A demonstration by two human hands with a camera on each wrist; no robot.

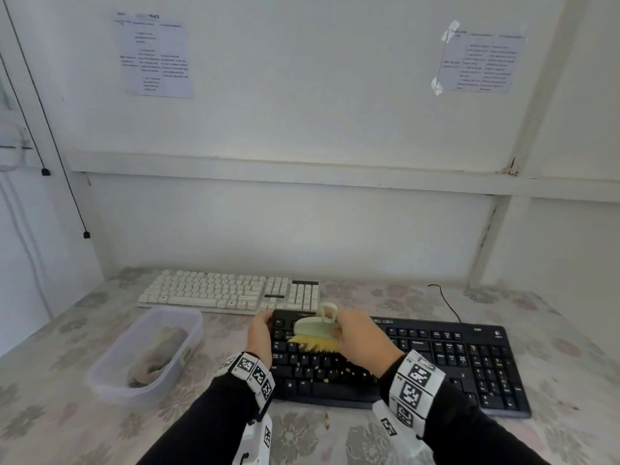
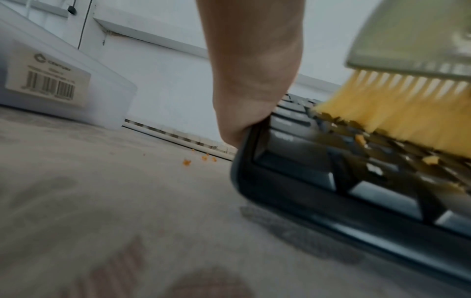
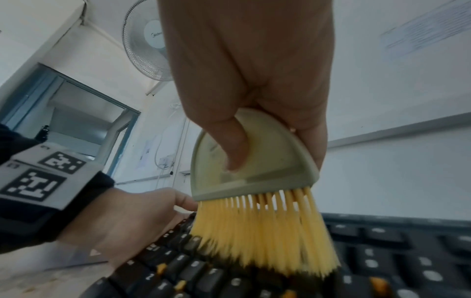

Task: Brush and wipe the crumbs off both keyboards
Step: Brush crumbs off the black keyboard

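A black keyboard (image 1: 446, 357) lies near me on the table, with orange crumbs (image 1: 332, 372) scattered over its left keys. My right hand (image 1: 360, 333) grips a pale green brush (image 1: 315, 327) with yellow bristles (image 3: 265, 238) that touch the upper left keys. My left hand (image 1: 261, 333) grips the keyboard's left end (image 2: 244, 161), thumb curled over its far edge. A white keyboard (image 1: 231, 292) lies behind, untouched. Crumbs (image 2: 201, 159) also lie on the cloth left of the black keyboard.
A clear plastic tub (image 1: 147, 354) holding a crumpled cloth stands left of my hands. The table has a floral cover (image 1: 570, 330) and a white wall right behind it. A black cable (image 1: 448, 302) runs from the black keyboard's back edge.
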